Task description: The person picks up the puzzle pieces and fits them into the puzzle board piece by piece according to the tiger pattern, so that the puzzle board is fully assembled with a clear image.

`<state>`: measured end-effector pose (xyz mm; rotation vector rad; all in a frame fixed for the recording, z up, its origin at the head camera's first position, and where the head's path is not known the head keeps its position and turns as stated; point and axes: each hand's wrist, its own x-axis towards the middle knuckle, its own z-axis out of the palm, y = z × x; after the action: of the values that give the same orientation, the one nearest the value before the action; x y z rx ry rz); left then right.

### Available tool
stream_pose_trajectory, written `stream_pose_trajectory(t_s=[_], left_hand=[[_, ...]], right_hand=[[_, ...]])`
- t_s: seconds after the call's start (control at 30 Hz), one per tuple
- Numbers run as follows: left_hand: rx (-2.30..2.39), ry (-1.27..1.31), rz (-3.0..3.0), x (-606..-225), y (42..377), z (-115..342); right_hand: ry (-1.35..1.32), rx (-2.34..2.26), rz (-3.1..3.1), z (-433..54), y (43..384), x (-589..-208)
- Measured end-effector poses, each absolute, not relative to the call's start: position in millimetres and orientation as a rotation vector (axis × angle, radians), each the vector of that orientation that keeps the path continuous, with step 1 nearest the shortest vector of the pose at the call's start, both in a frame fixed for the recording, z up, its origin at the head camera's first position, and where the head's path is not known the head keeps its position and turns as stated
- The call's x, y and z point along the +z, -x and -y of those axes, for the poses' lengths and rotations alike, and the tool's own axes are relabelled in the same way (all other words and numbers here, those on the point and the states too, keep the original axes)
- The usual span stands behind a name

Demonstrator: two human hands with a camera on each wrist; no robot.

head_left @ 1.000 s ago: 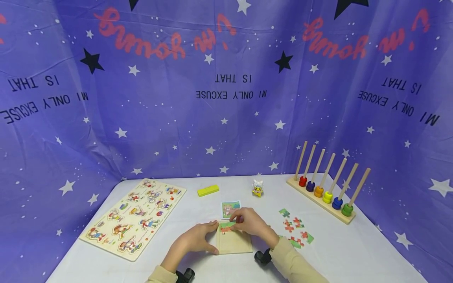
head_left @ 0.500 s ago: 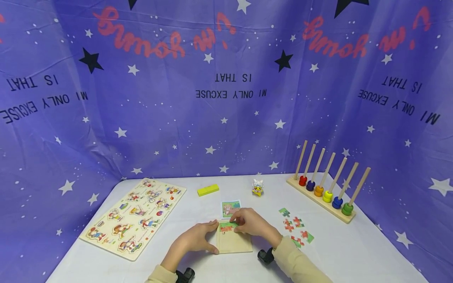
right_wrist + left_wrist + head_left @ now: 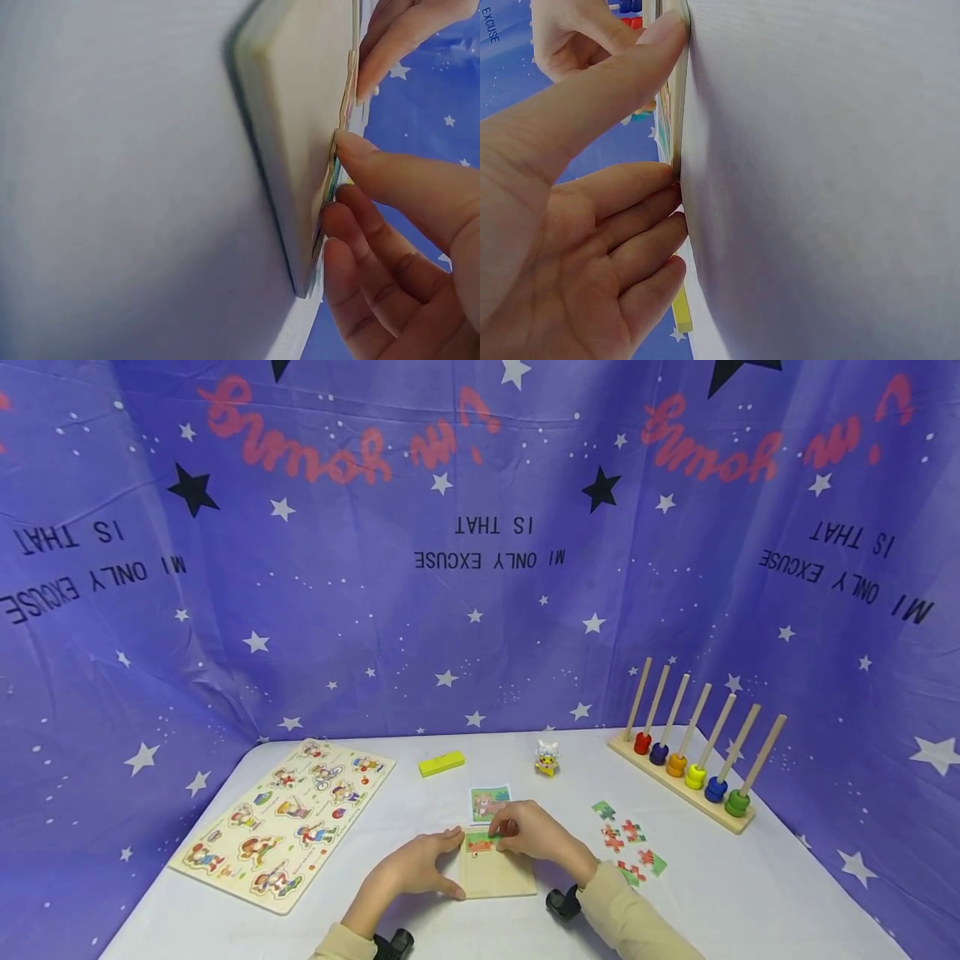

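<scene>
Currently, the left hand (image 3: 412, 864) spreads its thumb and fingers along the left edge of a square pale wooden tray (image 3: 498, 878) on the white counter (image 3: 720, 893); the right hand (image 3: 536, 832) pinches a thin multicoloured jigsaw piece (image 3: 333, 177) at the tray's far side. Loose red-and-green pieces (image 3: 633, 832) lie right.

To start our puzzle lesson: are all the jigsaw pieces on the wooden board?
No, several loose pieces lie on the white table, right of the board.

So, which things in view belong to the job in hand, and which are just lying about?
In use, apparently:
small wooden board
jigsaw pieces
picture card

Lying about:
figure puzzle
yellow block
toy figurine
peg rack with coloured rings
</scene>
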<state>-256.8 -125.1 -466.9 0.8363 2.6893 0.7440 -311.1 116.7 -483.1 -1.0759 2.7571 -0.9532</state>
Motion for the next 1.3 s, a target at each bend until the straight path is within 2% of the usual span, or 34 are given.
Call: stream_pose_trajectory(t_s=[0.53, 0.83, 1.3], left_hand=[[0.751, -0.828, -2.685, -463.5, 255.4, 123.7], [0.763, -0.826, -2.688, -462.8, 253.9, 123.0], [0.774, -0.815, -2.680, -465.3, 254.0, 123.3]], right_hand=[[1.129, -0.956, -2.697, -128.8, 309.3, -474.3], [1.165, -1.027, -2.730, -165.3, 311.6, -464.2], [1.115, -0.967, -2.833, -239.1, 323.4, -471.7]])
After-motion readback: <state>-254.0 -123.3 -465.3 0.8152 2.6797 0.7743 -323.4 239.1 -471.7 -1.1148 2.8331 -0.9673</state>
